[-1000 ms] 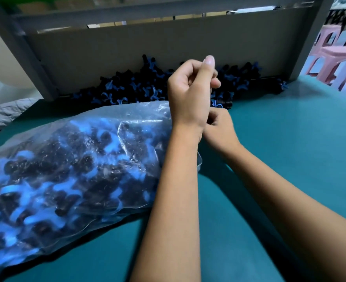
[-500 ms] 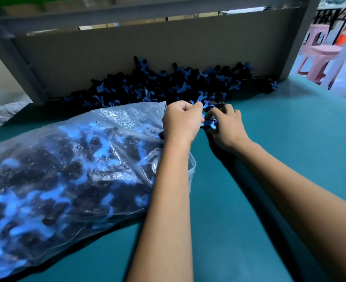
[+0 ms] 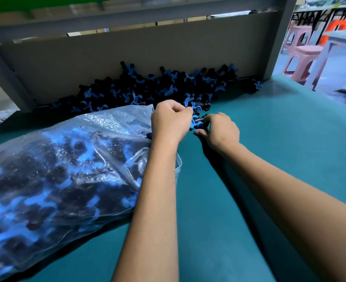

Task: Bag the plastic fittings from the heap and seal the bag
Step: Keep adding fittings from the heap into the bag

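Currently mid-collection: gathering fittings at the near edge of the heap (image 3: 147,88), which lies against the grey back panel (image 3: 127,53) at the far side of the teal tabletop (image 3: 269,149). Left hand (image 3: 171,121) fingers curled, seemingly pinching a blue-and-black fitting (image 3: 196,108) at the fingertips; exact grip partly hidden by the knuckles. Right hand (image 3: 219,131) fingers curled round a small cluster of fittings (image 3: 197,124) between the two hands. Clear bag (image 3: 66,169) lying on its side just left of the left forearm, already well filled, mouth near the left wrist and looking unsealed, slack edge showing by the forearm. Plenty of parts left in the heap, so bagging probably not finished and sealing some way off. Next move likely needs: carry the handful across to the bag mouth, hold the mouth open with one hand, drop parts in without spilling onto the tabletop. Risk: loose fittings slipping out of a shallow grip, bag contents rolling out of the open mouth. Pink stools (image 3: 302,58) at far right, not relevant
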A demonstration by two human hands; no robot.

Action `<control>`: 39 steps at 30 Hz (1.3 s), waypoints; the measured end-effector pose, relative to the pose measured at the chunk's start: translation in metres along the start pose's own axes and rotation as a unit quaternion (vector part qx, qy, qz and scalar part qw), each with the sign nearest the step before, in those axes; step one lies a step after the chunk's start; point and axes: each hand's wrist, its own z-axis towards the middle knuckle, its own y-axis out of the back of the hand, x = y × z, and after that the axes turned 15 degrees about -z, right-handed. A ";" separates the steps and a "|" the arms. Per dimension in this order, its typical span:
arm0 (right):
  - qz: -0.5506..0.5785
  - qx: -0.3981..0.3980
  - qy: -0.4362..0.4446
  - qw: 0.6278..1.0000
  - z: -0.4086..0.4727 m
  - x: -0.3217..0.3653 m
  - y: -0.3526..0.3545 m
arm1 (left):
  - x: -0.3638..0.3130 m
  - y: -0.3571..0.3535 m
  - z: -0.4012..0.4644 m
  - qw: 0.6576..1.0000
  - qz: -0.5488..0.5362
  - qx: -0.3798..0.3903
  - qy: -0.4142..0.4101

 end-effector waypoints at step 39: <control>0.707 0.098 -0.024 0.700 -0.041 -0.048 0.015 | 0.005 0.019 0.002 0.992 -0.005 0.125 -0.006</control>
